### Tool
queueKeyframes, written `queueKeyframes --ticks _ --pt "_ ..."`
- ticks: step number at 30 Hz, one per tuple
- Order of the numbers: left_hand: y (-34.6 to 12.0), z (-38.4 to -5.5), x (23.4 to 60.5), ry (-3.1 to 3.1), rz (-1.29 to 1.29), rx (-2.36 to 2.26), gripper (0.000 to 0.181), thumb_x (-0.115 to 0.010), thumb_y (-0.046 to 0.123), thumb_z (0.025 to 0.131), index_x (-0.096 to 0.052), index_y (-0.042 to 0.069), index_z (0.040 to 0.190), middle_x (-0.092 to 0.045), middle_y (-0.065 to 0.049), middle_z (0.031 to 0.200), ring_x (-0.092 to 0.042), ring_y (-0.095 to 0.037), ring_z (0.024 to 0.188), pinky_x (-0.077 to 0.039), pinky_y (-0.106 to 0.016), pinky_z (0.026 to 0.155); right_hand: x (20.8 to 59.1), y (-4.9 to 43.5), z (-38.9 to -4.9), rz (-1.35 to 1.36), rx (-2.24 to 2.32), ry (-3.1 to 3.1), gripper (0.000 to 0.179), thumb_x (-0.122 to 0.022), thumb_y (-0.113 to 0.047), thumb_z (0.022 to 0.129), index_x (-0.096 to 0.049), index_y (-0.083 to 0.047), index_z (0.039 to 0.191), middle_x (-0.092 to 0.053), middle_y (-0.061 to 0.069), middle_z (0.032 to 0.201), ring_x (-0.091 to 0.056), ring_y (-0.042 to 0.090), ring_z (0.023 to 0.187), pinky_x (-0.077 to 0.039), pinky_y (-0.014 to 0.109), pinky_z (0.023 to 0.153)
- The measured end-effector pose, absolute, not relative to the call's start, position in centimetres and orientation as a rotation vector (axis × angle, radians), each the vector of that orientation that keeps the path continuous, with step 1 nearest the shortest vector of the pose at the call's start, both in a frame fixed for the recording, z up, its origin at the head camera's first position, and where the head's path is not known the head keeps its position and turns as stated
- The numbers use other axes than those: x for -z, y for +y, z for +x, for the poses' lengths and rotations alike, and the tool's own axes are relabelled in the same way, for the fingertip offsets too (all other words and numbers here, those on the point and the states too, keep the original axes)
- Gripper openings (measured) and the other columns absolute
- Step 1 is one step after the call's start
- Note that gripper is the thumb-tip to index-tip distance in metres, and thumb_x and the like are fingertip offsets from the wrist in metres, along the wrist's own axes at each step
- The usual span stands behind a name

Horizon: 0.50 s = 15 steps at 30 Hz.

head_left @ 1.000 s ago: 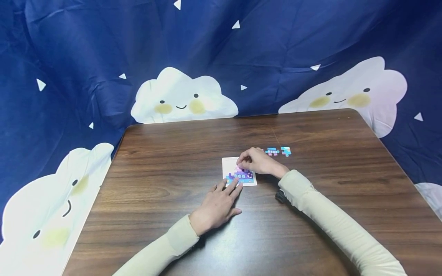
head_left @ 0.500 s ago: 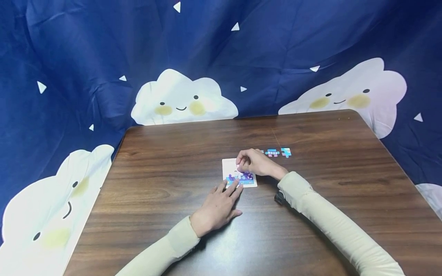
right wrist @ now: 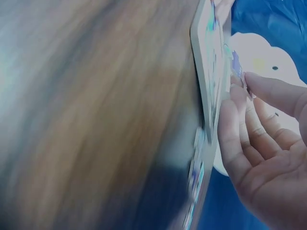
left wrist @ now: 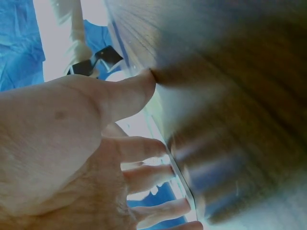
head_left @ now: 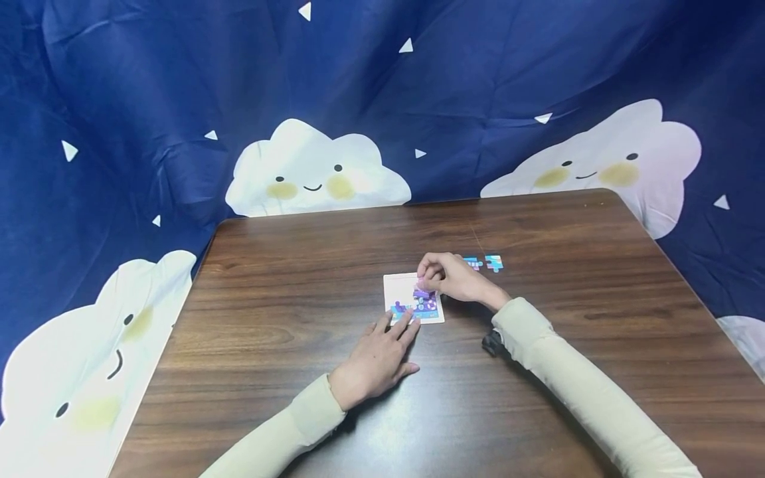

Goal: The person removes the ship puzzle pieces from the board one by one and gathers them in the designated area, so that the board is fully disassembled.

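Note:
A square white puzzle board (head_left: 397, 287) lies on the table, its lower part filled with purple and blue pieces. My left hand (head_left: 372, 362) lies palm down with fingers spread, fingertips on the board's near edge. Over the board's right side, my right hand (head_left: 457, 277) pinches a purple and pink puzzle piece (head_left: 422, 291) between thumb and fingers. In the right wrist view, this puzzle piece (right wrist: 236, 64) is tilted and appears raised off the board (right wrist: 204, 57). My right fingers hide part of the board's upper right corner.
Loose puzzle pieces lie beyond the board to the right, one fully visible puzzle piece (head_left: 494, 263) and another puzzle piece (head_left: 473, 263) partly behind my right hand. The brown wooden table (head_left: 287, 279) ends at a blue cloud-print curtain (head_left: 454, 93).
My right hand has shifted slightly to the right over the board with the puzzle piece, which now shows more of its purple side. The left hand stays in place.

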<state>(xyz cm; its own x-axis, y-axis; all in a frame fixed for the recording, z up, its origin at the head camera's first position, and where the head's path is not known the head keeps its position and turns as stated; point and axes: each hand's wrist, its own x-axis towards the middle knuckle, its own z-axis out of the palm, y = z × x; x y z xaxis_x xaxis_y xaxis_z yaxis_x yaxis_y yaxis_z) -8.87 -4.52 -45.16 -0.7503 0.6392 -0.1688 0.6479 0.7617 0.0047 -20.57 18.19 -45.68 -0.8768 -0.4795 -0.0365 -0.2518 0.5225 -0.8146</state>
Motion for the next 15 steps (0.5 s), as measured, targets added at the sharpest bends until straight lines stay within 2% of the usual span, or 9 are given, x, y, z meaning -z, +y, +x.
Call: queueKeyframes --ticks 6,15 --pt "-4.5 -8.8 45.2 2.793 1.018 0.066 0.077 -0.059 0.056 0.101 -0.038 0.015 0.162 -0.036 -0.007 0.170 -0.044 -0.037 0.151 -0.048 -0.050 0.116 45.6 20.8 -20.5 -0.500 1.339 2.535 0.011 -0.072 -0.009 0.098 -0.068 -0.003 0.106 -0.077 0.016 0.095 -0.071 0.025 0.075 -0.063 0.037 0.065" --pt "-4.5 -8.8 45.2 2.809 1.033 0.069 0.078 -0.060 0.056 0.100 -0.039 0.014 0.162 -0.039 -0.008 0.169 -0.045 -0.038 0.149 -0.046 -0.051 0.119 45.6 24.0 -19.9 -0.372 1.338 2.598 0.011 -0.068 -0.003 0.098 -0.067 0.000 0.108 -0.075 0.021 0.098 -0.071 0.020 0.077 -0.064 0.035 0.064"
